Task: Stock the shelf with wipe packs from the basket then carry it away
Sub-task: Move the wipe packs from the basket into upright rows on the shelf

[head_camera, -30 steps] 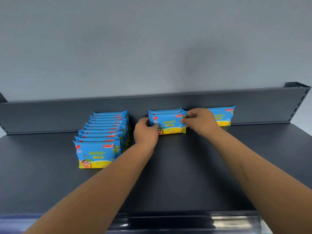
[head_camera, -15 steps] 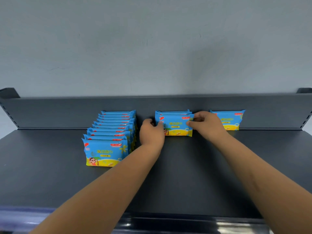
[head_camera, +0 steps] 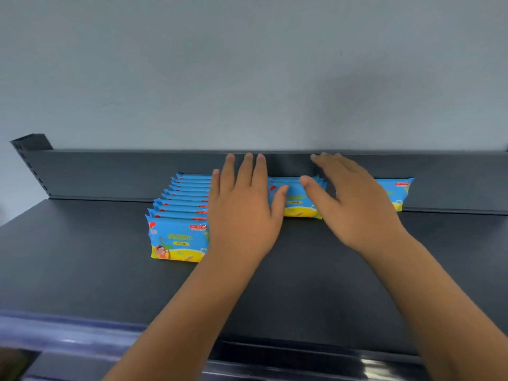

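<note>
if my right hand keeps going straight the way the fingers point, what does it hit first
Probably the shelf's back wall. The right hand is open, seemingly above the middle packs, fingers toward it; depth is unclear.

Wall: a plain, pale grey-blue surface (head_camera: 247, 64) is seen, evenly lit.
Back rail: a dark grey panel (head_camera: 110, 174) is set along the far edge.
Left upright: slots (head_camera: 34, 171) are punched in it.

Dark shelf (head_camera: 82, 270): long row of wipe packs (head_camera: 176, 229) at left, short middle stack (head_camera: 298, 204), single pack (head_camera: 400, 191) right. Left hand (head_camera: 242, 215) and right hand (head_camera: 354, 204) spread flat, holding nothing.
</note>
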`<state>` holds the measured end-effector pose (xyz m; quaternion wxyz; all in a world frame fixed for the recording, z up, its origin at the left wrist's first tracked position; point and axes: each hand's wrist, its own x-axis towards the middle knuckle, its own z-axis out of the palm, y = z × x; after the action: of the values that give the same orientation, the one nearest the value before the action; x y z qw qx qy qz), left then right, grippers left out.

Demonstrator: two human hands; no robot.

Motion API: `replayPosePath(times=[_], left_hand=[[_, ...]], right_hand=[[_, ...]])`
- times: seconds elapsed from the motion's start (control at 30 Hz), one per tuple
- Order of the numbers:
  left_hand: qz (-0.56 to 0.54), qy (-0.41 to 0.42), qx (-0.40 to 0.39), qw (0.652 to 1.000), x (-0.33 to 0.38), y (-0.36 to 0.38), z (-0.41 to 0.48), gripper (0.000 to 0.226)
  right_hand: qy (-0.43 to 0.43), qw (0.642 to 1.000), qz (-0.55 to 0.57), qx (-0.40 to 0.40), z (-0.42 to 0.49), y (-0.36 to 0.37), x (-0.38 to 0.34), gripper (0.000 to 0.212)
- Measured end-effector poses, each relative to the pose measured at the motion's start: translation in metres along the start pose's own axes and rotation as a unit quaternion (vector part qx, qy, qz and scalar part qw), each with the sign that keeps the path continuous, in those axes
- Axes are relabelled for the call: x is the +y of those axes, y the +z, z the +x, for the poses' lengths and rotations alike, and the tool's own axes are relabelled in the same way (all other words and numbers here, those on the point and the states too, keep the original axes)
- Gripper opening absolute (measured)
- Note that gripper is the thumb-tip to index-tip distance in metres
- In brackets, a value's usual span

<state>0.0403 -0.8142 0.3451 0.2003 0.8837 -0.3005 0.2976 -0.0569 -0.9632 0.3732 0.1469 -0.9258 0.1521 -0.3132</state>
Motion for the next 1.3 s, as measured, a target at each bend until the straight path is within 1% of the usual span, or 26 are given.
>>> replayPosePath(times=[0.23, 0.4, 0.63, 0.9, 0.97, 1.1, 1.3], left_hand=[[0.074, -0.094, 0.004, 0.993, -0.064, -0.047, -0.049, 0.073], [0.111, -0.198, 0.023, 0.974, -0.121, -0.089, -0.092, 0.070], [0.210, -0.321, 0.010, 0.924, -0.194, -0.146, -0.180, 0.070], [0.260, -0.447, -0.003, 0.856, -0.271, -0.210, -0.283, 0.070], [0.257, -0.473, -0.005, 0.843, -0.291, -0.222, -0.306, 0.069], [0.268, -0.503, -0.023, 0.822, -0.332, -0.239, -0.349, 0.070], [0.229, -0.560, -0.045, 0.795, -0.394, -0.250, -0.398, 0.065]], right_hand=[[-0.122, 0.990, 0.031, -0.068, -0.009, 0.036, -0.060, 0.062], [-0.207, 0.968, 0.081, -0.112, -0.006, 0.075, -0.131, 0.061], [-0.325, 0.915, 0.152, -0.182, -0.050, 0.134, -0.253, 0.061], [-0.428, 0.843, 0.193, -0.264, -0.124, 0.192, -0.380, 0.058], [-0.449, 0.828, 0.197, -0.272, -0.142, 0.207, -0.410, 0.058], [-0.463, 0.810, 0.204, -0.298, -0.174, 0.241, -0.462, 0.058], [-0.475, 0.777, 0.198, -0.363, -0.205, 0.290, -0.520, 0.056]])
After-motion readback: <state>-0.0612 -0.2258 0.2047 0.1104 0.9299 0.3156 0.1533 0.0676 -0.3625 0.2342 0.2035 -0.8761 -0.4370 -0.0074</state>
